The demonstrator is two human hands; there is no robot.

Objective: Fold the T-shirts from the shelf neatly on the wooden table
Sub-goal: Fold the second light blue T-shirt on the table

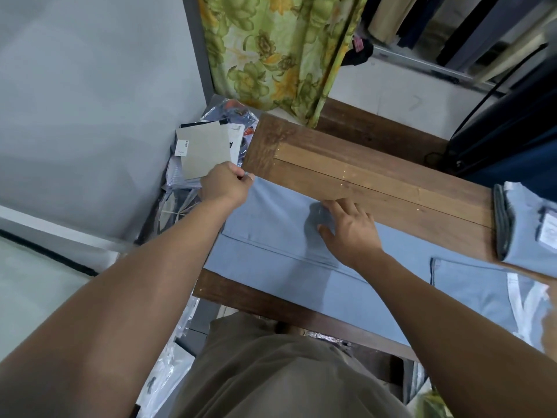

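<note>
A light blue T-shirt point(286, 267) lies spread flat along the wooden table point(361, 173), with one long side folded in. My left hand point(224, 185) pinches the shirt's far left corner at the table's left end. My right hand point(349, 227) presses flat on the folded edge near the shirt's middle, fingers straight. A folded light blue T-shirt point(530, 224) with a grey one beneath it sits at the table's right end.
Packaged clothes in plastic bags and a grey cardboard sheet point(205, 149) pile up left of the table. A green floral curtain point(280, 52) hangs behind it. Dark hanging garments point(512, 122) stand at the far right. A grey wall point(90, 101) is to the left.
</note>
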